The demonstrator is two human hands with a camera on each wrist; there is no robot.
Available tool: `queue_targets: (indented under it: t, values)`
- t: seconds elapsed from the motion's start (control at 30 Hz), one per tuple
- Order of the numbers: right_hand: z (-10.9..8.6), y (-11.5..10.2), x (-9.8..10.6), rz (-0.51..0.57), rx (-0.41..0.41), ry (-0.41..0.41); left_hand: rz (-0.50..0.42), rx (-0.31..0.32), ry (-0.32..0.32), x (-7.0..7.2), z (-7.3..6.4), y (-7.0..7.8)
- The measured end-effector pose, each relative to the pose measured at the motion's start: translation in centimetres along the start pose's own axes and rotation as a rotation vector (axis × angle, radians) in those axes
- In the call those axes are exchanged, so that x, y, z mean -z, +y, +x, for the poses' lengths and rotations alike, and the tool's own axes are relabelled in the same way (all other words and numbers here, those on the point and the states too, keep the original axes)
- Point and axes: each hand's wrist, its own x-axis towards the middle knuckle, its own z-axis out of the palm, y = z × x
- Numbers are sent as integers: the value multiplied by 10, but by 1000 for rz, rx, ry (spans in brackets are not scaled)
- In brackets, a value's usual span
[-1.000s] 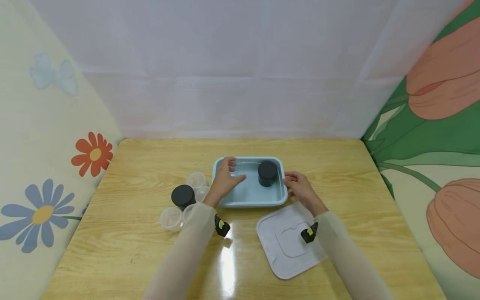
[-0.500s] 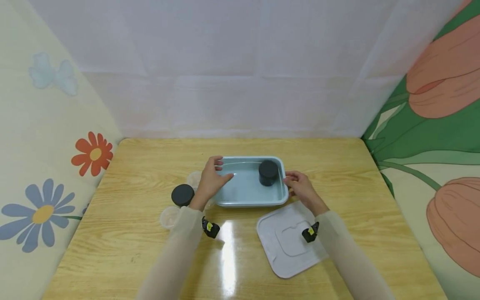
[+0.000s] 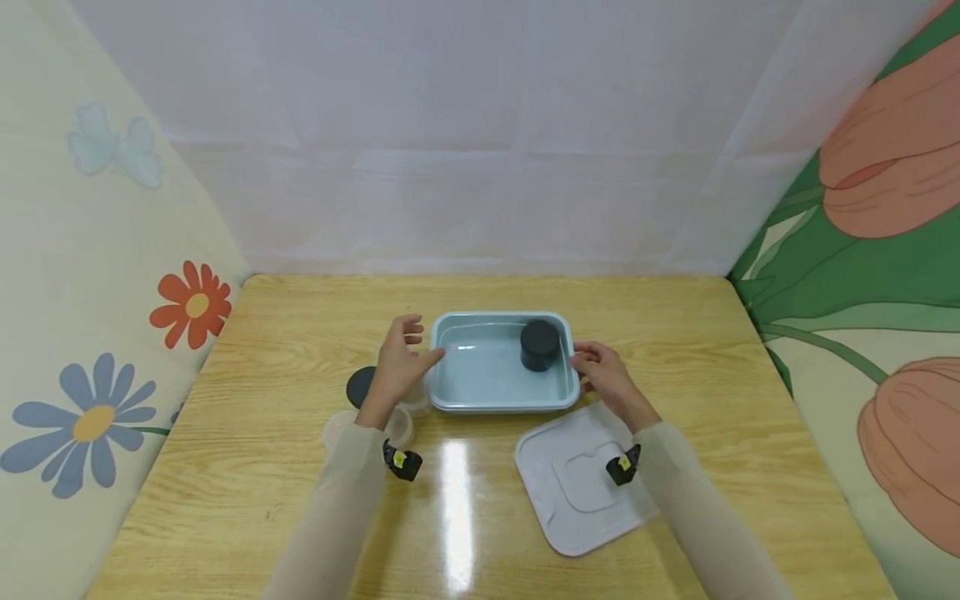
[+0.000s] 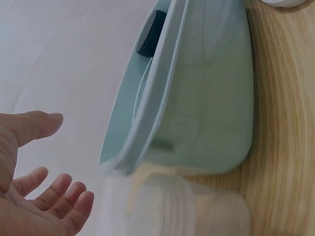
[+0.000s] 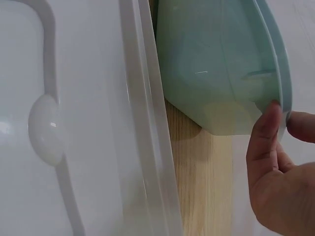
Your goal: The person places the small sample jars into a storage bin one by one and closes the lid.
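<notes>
Head view: on the wood-grained table, I pinch the rim of the glossy, round-cornered pale blue bin with my right hand, while my left hand spreads its fingers near the opposite end, gripping nothing. Inside, toward my right, stands a black cylindrical jar; a smooth white lid with moulded ridges lies just nearer me.

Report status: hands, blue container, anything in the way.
Right hand pinches blue container by rim; left hand empty. Black-topped jar inside. Possible obstacle: clear cups by left end.
</notes>
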Motion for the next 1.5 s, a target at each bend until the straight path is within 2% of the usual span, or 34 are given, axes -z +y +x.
queue_targets:
  t: [0.1, 0.23, 0.6, 0.93, 1.2, 1.5]
  values:
    - [0, 1, 0, 2, 5, -2, -15, 19, 12, 7, -3, -4]
    - [0, 1, 1, 6, 11, -7, -31, 13, 38, 16, -8, -11]
    - [0, 2, 0, 9, 4, 1, -2, 11, 70, 39, -21, -25]
    - [2, 3, 0, 9, 2, 0, -7, 47, 56, 62, -41, -39]
    - [1, 3, 1, 10, -6, -3, 17, 60, 50, 77, -55, -48]
    - [1, 4, 0, 18, -8, -4, 19, 86, 10, 90, -74, -63]
